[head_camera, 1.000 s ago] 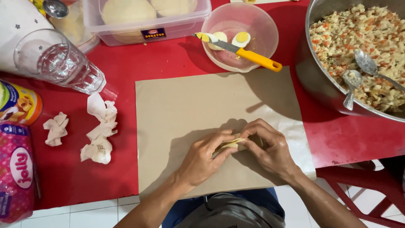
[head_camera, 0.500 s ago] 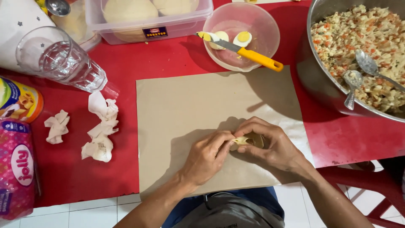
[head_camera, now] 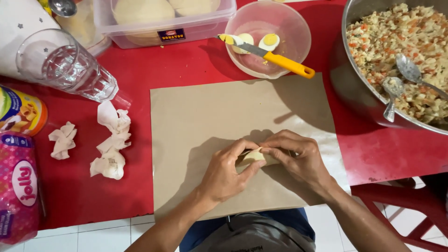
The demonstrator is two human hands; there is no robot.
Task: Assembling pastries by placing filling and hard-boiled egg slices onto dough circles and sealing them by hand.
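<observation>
Both my hands meet over the lower middle of a brown paper sheet (head_camera: 210, 112) that lies on the red table. Between them is a small pale piece of dough (head_camera: 253, 156). My left hand (head_camera: 226, 173) pinches its left side with thumb and fingers. My right hand (head_camera: 298, 161) curls over its right side and hides most of it.
A clear bowl (head_camera: 298, 35) with egg halves and a yellow-handled knife (head_camera: 275, 56) stands behind the paper. A big metal pot (head_camera: 354, 84) of mixed filling with two spoons is at right. A glass (head_camera: 65, 65), crumpled tissues (head_camera: 109, 140), a dough box (head_camera: 154, 28) and packets (head_camera: 21, 186) are at left.
My hands have shifted slightly on the dough, and more of the pale piece shows between them now. Everything else on the table stays in place.
</observation>
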